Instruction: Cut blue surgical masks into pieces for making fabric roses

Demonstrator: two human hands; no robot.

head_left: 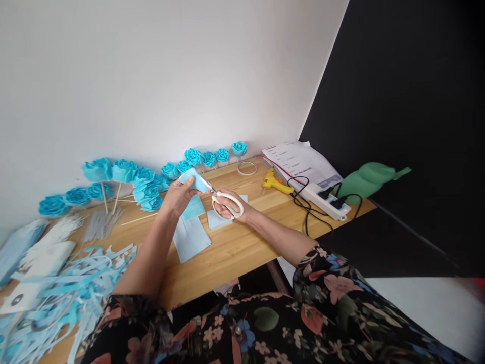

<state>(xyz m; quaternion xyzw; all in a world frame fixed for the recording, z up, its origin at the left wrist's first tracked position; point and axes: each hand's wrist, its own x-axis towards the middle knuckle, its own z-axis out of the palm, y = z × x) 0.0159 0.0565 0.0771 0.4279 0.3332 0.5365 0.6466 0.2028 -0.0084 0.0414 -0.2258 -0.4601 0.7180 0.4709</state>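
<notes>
My left hand (pixel 179 196) pinches a folded piece of light blue sheet (pixel 194 180) above the table. In my right hand (pixel 231 205) is a pair of scissors (pixel 238 208) with cream handles, its blades at the right edge of the blue piece. Whether the blades are fully closed is too small to tell. Below my hands lie flat pale blue sheets (pixel 191 240), a smaller bright blue piece (pixel 194 207) and a whitish-blue stack (pixel 216 220) partly hidden by my right hand.
Blue fabric-like roses (pixel 146 184) on sticks line the wall. Blue strips (pixel 87 283) heap at the left beside a white box (pixel 45 268). To the right are a tape ring (pixel 247 168), a yellow glue gun (pixel 278 183), papers (pixel 303 162), a power strip (pixel 328 199) with cords and a green object (pixel 366 179).
</notes>
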